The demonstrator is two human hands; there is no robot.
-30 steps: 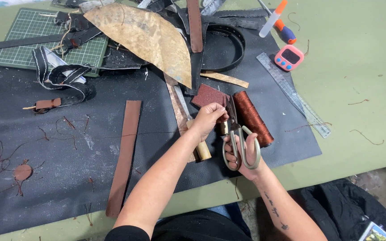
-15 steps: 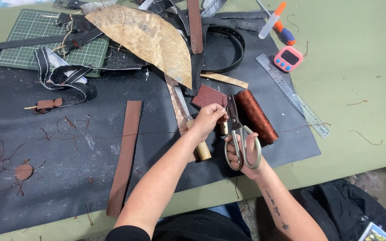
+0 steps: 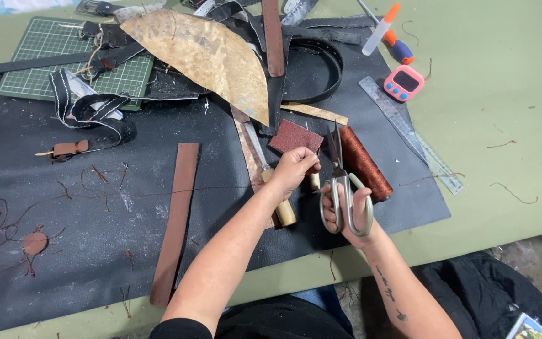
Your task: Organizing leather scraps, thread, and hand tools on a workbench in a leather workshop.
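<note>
Scissors (image 3: 341, 188), one pair, in right hand (image 3: 346, 210); one spool (image 3: 365, 164) beside.

Scissors (image 3: 341, 182) lie left of thread spool (image 3: 365, 164), on mat (image 3: 95, 251).

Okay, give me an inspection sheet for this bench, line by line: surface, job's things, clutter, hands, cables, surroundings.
Surface: green table with a black mat over most of it, dusty and strewn with thread bits.
Job's things: scissors, blades closed and pointing away; dark red leather piece at the left fingertips; brown thread spool beside the scissors.
Clutter: long brown strip, tan hide, cutting mat, black straps, wooden-handled tool, ruler, pink timer.
Hands: left hand pinches something small by the leather piece; right hand holds the scissors by their loops.
Cables: nothing seen.
Surroundings: dark bag on the floor at the lower right.
</note>
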